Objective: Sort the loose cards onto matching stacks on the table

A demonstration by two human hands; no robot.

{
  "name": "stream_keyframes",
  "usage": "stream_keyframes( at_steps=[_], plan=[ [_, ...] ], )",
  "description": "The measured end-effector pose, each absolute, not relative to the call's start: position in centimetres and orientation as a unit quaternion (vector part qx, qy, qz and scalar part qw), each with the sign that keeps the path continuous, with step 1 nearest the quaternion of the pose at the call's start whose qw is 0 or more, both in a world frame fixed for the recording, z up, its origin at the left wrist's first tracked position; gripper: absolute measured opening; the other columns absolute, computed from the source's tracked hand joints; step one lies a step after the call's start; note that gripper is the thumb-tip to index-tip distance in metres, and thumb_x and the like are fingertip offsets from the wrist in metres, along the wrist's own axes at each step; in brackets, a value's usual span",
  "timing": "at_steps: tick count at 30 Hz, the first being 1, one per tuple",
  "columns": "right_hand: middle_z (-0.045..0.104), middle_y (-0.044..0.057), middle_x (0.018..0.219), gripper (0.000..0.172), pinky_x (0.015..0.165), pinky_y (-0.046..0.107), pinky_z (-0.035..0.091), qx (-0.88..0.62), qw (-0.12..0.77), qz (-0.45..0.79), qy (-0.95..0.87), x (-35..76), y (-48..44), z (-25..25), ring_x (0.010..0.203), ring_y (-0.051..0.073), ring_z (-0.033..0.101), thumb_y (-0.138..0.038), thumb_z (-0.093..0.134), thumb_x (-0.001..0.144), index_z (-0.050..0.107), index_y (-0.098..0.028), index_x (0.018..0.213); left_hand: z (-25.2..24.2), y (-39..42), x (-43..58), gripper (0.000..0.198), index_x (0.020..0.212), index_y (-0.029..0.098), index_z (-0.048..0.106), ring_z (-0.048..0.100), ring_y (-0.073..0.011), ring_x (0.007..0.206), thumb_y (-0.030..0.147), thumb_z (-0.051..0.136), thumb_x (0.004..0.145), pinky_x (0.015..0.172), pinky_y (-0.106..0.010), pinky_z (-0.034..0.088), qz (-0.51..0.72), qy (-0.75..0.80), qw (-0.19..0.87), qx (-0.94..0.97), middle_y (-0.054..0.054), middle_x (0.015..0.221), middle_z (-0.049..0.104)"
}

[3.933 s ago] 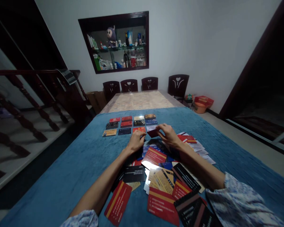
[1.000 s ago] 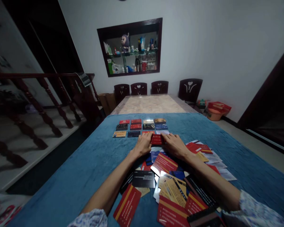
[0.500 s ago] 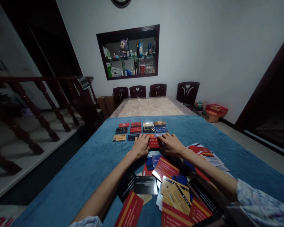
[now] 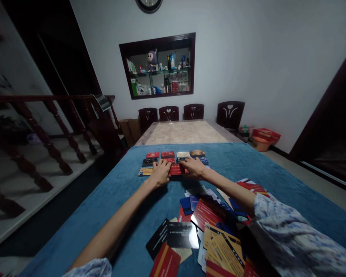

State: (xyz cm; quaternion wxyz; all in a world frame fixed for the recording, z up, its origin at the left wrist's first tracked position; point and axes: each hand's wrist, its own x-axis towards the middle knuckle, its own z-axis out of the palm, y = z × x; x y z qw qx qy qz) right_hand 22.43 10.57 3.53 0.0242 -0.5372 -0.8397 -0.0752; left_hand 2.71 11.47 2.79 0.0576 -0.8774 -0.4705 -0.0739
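Both my arms reach forward over a blue cloth (image 4: 109, 200). My left hand (image 4: 160, 173) and my right hand (image 4: 193, 168) press a red card (image 4: 176, 169) between their fingertips, at the near edge of a grid of cards (image 4: 167, 154) laid in rows. The left hand covers part of the grid's near row. Fingers of both hands are curled onto the red card's short ends. A loose heap of red, blue, black and tan cards (image 4: 207, 227) lies nearer to me, under my right forearm.
Beyond the cloth shows the marble tabletop (image 4: 184, 132) with several dark chairs (image 4: 193, 111) at its far end. A wall niche (image 4: 158, 65) holds bottles and a plush toy. A wooden stair railing (image 4: 46, 127) runs along the left; a red basin (image 4: 263, 138) sits on the floor right.
Both hands have pushed the red card away from me, from just short of the rows up against the grid's near row. My arms are stretched farther out.
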Motion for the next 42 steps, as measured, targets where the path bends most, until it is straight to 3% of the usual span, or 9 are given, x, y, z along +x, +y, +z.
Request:
stream_keyframes(
  at_steps=[3,10,25,37,42],
  plan=[
    [0.065,0.016,0.121,0.035,0.092,0.047,0.045,-0.533,0.007,-0.061,-0.844,21.5,12.1,4.1,0.117,0.033,0.056,-0.041,0.063,0.085,0.062,-0.02,0.114,3.0,12.9,2.0,0.037,0.113,0.02,0.057,0.043,-0.0355,0.122,0.012,0.059,0.077,0.097,-0.054,0.036,-0.07,-0.479,0.059,-0.873,-0.015,0.125,0.058],
    [0.062,0.017,0.129,0.04,0.093,0.051,0.046,-0.564,-0.022,-0.032,-0.825,19.3,15.6,5.0,0.123,0.035,0.054,-0.036,0.059,0.086,0.062,-0.023,0.124,3.3,16.3,1.2,0.034,0.112,0.017,0.06,0.043,-0.0374,0.123,0.013,0.055,0.079,0.097,-0.059,0.036,-0.045,-0.498,0.068,-0.864,-0.017,0.126,0.058],
    [0.063,0.017,0.132,0.045,0.102,0.063,0.039,-0.576,-0.091,0.019,-0.812,17.3,20.3,5.5,0.13,0.038,0.048,-0.036,0.065,0.082,0.065,-0.019,0.124,2.6,21.1,1.1,0.032,0.113,0.018,0.061,0.042,-0.0374,0.124,0.017,0.052,0.083,0.098,-0.064,0.036,0.032,-0.525,0.035,-0.85,-0.017,0.122,0.061],
    [0.074,0.01,0.106,0.038,0.098,0.049,0.046,-0.601,-0.116,0.04,-0.79,16.8,22.4,4.7,0.113,0.033,0.061,-0.026,0.072,0.068,0.074,-0.024,0.106,2.1,23.6,1.6,0.046,0.118,0.019,0.06,0.039,-0.0385,0.132,0.01,0.057,0.072,0.103,-0.067,0.032,0.092,-0.537,0.001,-0.838,-0.017,0.128,0.058],
    [0.073,0.011,0.112,0.041,0.099,0.048,0.047,-0.605,-0.112,0.037,-0.787,16.7,22.6,4.7,0.118,0.034,0.06,-0.024,0.074,0.067,0.074,-0.024,0.108,2.4,23.5,1.6,0.052,0.121,0.018,0.058,0.039,-0.0379,0.133,0.009,0.058,0.07,0.104,-0.066,0.033,0.102,-0.536,-0.006,-0.838,-0.018,0.133,0.055]
  ],
)
